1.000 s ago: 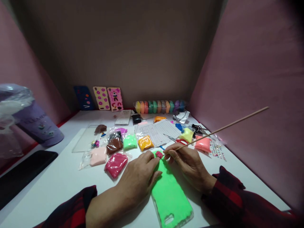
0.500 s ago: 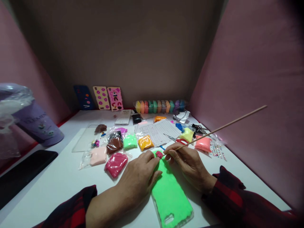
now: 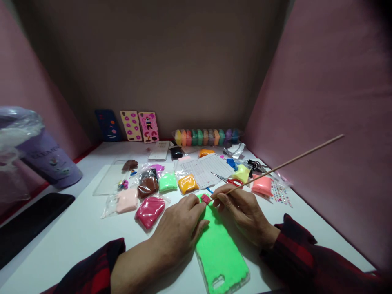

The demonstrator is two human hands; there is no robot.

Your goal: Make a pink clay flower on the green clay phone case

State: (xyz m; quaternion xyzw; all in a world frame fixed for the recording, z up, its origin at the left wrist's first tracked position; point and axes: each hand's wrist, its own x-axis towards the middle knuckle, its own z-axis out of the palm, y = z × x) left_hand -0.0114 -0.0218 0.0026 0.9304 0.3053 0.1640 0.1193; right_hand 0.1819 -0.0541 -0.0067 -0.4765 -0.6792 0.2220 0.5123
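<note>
A phone case (image 3: 221, 253) coated in bright green clay lies flat on the white table, its camera cutout towards me. Near its far end sits a small piece of dark pink clay (image 3: 205, 199). My left hand (image 3: 180, 224) grips the case's left edge, thumb resting on the green surface and index finger against the pink piece. In a pinch, my right hand (image 3: 241, 212) holds a long thin wooden stick (image 3: 284, 164) like a pencil. Its tip meets the right side of the pink clay; the exact contact is too small to make out.
Bagged clay, including a crimson pack (image 3: 150, 212) and an orange pack (image 3: 188, 183), lies beyond my hands. Scissors (image 3: 228, 179) rest beside a paper sheet (image 3: 208, 168). A black phone (image 3: 33, 224) and a purple bucket (image 3: 50, 159) are left. Decorated cases (image 3: 130, 125) lean at the back.
</note>
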